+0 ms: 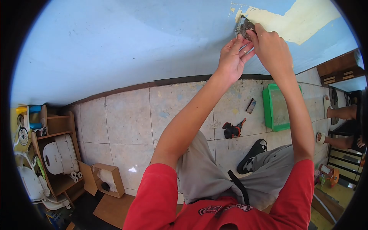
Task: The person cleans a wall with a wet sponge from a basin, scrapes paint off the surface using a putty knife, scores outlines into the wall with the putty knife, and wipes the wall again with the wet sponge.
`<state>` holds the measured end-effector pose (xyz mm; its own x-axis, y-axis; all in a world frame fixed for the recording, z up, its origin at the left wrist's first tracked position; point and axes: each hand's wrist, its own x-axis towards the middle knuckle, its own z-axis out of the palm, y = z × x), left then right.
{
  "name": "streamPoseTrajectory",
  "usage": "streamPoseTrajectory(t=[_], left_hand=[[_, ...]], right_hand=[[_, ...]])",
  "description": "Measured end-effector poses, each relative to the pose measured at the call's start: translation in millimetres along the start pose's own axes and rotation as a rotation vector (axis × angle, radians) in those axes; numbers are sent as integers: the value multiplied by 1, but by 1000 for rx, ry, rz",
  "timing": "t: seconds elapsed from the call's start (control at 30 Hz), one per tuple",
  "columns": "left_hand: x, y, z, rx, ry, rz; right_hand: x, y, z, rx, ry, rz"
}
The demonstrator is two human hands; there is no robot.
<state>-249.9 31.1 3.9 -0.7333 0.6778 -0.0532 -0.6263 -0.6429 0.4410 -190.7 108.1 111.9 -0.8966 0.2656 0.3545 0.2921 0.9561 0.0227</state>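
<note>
In the head view, a dark, worn metal scraper [244,27] with pale crumbs on it is against the blue wall [134,34], at the left edge of a cream patch [306,19] where the paint is off. My right hand [273,50] is closed around the scraper, its thumb and forefinger on the blade's near end. Beneath it, my left hand [233,59] supports the scraper, its thumb on the lower edge and its other fingers partly curled. A handle, if there is one, is hidden by my hands.
A green bin [267,111], gloves [234,129] and a small tool [251,106] lie on the tiled floor [126,119]. Left are a wooden shelf [57,126] and an open cardboard box [109,178]. Another person's legs [343,112] show at the right, near a black rack [347,159].
</note>
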Motion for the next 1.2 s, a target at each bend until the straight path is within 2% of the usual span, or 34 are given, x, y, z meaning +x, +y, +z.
streamPoseTrajectory(t=[0.37, 0.43, 0.57, 0.87, 1.2], left_hand=[[11, 4, 8, -68, 24, -132], [18, 3, 11, -65, -68, -133], [20, -3, 14, -99, -48, -156], [13, 5, 3, -6, 9, -84], [9, 2, 0, -94, 74, 10]], right_hand=[[7, 20, 3, -46, 85, -61], [9, 24, 1, -46, 85, -68], [10, 27, 1, 22, 84, -18], [11, 21, 20, 29, 101, -40], [17, 9, 26, 0, 161, -150]])
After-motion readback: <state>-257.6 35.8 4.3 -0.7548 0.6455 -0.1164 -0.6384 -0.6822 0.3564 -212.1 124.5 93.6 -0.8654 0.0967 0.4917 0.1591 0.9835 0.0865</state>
